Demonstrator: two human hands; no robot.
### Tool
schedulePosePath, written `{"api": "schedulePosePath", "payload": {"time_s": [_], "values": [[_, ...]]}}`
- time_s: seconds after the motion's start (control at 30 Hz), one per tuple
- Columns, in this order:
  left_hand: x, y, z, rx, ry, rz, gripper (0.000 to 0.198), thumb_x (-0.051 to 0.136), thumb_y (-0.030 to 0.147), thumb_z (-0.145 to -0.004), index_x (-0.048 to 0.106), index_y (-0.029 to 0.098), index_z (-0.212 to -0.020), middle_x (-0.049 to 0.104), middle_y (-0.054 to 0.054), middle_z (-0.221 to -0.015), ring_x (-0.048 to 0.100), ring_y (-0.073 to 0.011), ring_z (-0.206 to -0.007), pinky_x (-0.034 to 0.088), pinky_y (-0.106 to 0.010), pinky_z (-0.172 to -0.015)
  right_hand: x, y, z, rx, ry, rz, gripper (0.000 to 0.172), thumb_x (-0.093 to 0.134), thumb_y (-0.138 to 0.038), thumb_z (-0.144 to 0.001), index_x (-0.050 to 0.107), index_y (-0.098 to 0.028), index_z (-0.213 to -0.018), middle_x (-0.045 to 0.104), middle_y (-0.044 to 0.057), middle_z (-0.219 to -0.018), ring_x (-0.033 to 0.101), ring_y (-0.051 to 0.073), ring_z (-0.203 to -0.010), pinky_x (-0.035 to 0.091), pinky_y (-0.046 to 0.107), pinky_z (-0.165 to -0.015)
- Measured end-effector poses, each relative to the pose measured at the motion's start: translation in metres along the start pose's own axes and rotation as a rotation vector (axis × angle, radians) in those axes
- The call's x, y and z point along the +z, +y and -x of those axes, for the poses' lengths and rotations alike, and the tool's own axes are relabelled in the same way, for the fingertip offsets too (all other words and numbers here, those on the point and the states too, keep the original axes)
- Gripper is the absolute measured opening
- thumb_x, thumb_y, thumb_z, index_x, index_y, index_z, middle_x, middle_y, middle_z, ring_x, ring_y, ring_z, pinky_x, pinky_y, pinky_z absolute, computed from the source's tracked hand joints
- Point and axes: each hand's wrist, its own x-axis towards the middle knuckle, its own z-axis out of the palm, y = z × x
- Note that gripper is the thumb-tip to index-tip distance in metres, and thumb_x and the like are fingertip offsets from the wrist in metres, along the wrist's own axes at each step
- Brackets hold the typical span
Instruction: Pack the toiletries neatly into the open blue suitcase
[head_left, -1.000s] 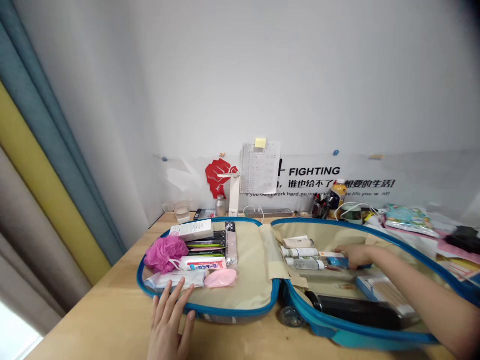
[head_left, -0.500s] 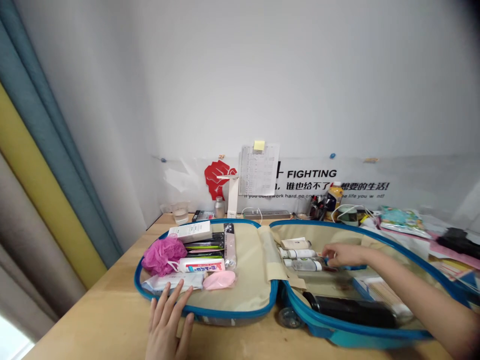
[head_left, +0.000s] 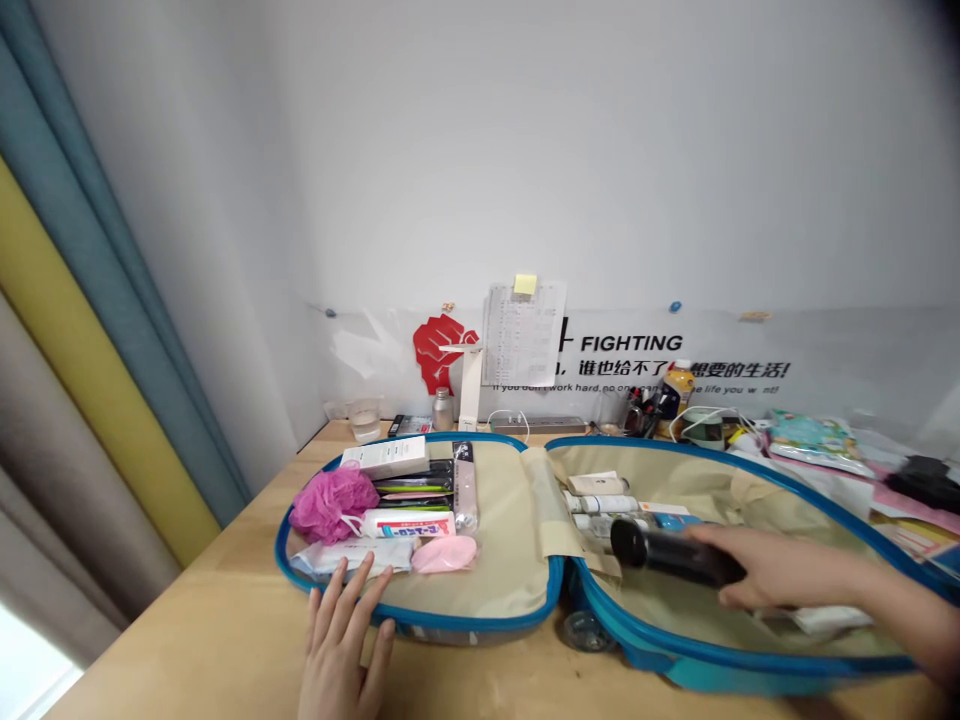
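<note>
An open blue suitcase point(head_left: 495, 622) lies on the table, both halves spread flat. In its right half, my right hand point(head_left: 780, 572) is closed around a black bottle-like cylinder point(head_left: 656, 550), held tilted above the lining. Small tubes and bottles point(head_left: 604, 503) lie at that half's left side, beside a blue-and-white packet point(head_left: 671, 517). My left hand point(head_left: 346, 635) rests with fingers spread at the left half's front rim, fingertips by a white packet point(head_left: 360, 553). Around it are a pink sponge point(head_left: 444, 554), a toothpaste tube point(head_left: 409, 523), a purple bath puff point(head_left: 330, 503) and a white box point(head_left: 386, 456).
Behind the suitcase stand a glass cup point(head_left: 365, 420), a small silver bottle point(head_left: 442, 410), a white lamp point(head_left: 470, 390) and a power strip point(head_left: 536, 426). A yellow bottle point(head_left: 679, 385) and a wet-wipes-like pack point(head_left: 817, 440) are at the right. Curtains point(head_left: 112, 350) hang at the left.
My right hand has moved from the small tubes to the black cylinder, which it has lifted from the front of the right half. My left hand stays at the rim.
</note>
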Motion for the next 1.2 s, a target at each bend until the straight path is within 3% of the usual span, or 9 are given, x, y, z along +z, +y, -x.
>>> {"api": "schedulePosePath", "payload": {"time_s": [0.1, 0.23, 0.43, 0.63, 0.73, 0.8, 0.97, 1.07, 1.2], "values": [[0.000, 0.000, 0.000, -0.021, 0.002, 0.006, 0.047, 0.047, 0.024, -0.091, 0.050, 0.029, -0.137, 0.056, -0.005, -0.139, 0.028, -0.0247, -0.144, 0.016, -0.050, -0.119, -0.030, -0.021, -0.001, -0.096, -0.074, -0.171, 0.055, 0.058, -0.046, -0.069, 0.062, -0.027, -0.120, 0.066, 0.012, -0.122, 0.063, 0.031, -0.110, 0.048, 0.036, -0.093], [-0.001, 0.002, -0.001, -0.025, 0.007, 0.009, 0.055, 0.046, 0.023, -0.092, 0.038, 0.028, -0.145, 0.052, -0.007, -0.143, 0.029, -0.0245, -0.144, 0.017, -0.050, -0.119, -0.044, -0.090, -0.005, -0.286, -0.123, -0.189, 0.065, 0.056, -0.053, -0.076, 0.051, -0.025, -0.134, 0.061, 0.009, -0.131, 0.058, 0.030, -0.116, 0.044, 0.037, -0.098], [-0.006, 0.011, -0.001, -0.068, 0.080, 0.062, 0.071, 0.046, 0.024, -0.093, 0.011, 0.022, -0.154, 0.022, -0.014, -0.160, 0.024, -0.0265, -0.146, 0.026, -0.050, -0.116, -0.009, -0.203, -0.019, -0.596, -0.178, -0.081, 0.067, 0.058, -0.041, -0.075, 0.045, -0.025, -0.139, 0.066, 0.010, -0.119, 0.065, 0.028, -0.097, 0.048, 0.037, -0.081], [-0.016, 0.015, -0.006, 0.034, 0.191, 0.004, 0.077, 0.051, 0.022, -0.089, 0.009, 0.022, -0.155, 0.006, -0.010, -0.163, 0.010, -0.0280, -0.149, 0.014, -0.053, -0.119, 0.028, -0.265, -0.036, -0.756, -0.211, -0.106, 0.074, 0.061, -0.043, -0.072, 0.042, -0.020, -0.140, 0.065, 0.014, -0.121, 0.065, 0.029, -0.100, 0.048, 0.037, -0.080], [-0.022, 0.015, -0.018, 0.107, 0.180, -0.051, 0.074, 0.052, 0.023, -0.088, 0.017, 0.025, -0.154, 0.013, -0.007, -0.163, 0.010, -0.0283, -0.149, 0.009, -0.052, -0.119, 0.038, -0.278, -0.043, -0.777, -0.212, -0.143, 0.071, 0.062, -0.044, -0.073, 0.043, -0.022, -0.138, 0.066, 0.012, -0.118, 0.064, 0.027, -0.100, 0.048, 0.035, -0.080], [-0.024, 0.014, -0.029, 0.142, 0.151, -0.077, 0.065, 0.052, 0.026, -0.088, 0.029, 0.027, -0.150, 0.030, -0.007, -0.158, 0.013, -0.0273, -0.149, 0.007, -0.050, -0.120, 0.043, -0.281, -0.046, -0.795, -0.203, -0.160, 0.068, 0.063, -0.044, -0.074, 0.045, -0.022, -0.136, 0.063, 0.012, -0.123, 0.062, 0.028, -0.106, 0.048, 0.036, -0.084], [-0.021, 0.009, -0.051, 0.206, -0.011, -0.137, 0.042, 0.048, 0.033, -0.090, 0.057, 0.025, -0.130, 0.064, -0.005, -0.130, 0.048, -0.0247, -0.130, -0.003, -0.044, -0.119, 0.045, -0.275, -0.049, -0.823, -0.215, -0.148, 0.059, 0.064, -0.045, -0.075, 0.055, -0.015, -0.125, 0.064, 0.015, -0.119, 0.061, 0.028, -0.105, 0.048, 0.038, -0.088], [-0.018, 0.007, -0.054, 0.185, -0.082, -0.128, 0.037, 0.048, 0.032, -0.091, 0.062, 0.024, -0.124, 0.070, -0.004, -0.117, 0.060, -0.0213, -0.111, -0.005, -0.041, -0.119, 0.033, -0.257, -0.048, -0.823, -0.228, -0.149, 0.059, 0.066, -0.046, -0.075, 0.057, -0.017, -0.126, 0.067, 0.010, -0.118, 0.064, 0.023, -0.101, 0.050, 0.033, -0.086], [-0.014, 0.005, -0.051, 0.163, -0.099, -0.091, 0.034, 0.048, 0.032, -0.091, 0.063, 0.024, -0.120, 0.071, -0.003, -0.111, 0.061, -0.0203, -0.104, 0.009, -0.038, -0.117, 0.000, -0.206, -0.055, -0.682, -0.088, -0.176, 0.058, 0.057, -0.050, -0.083, 0.053, -0.022, -0.134, 0.057, 0.008, -0.137, 0.056, 0.022, -0.120, 0.043, 0.034, -0.101]]}}
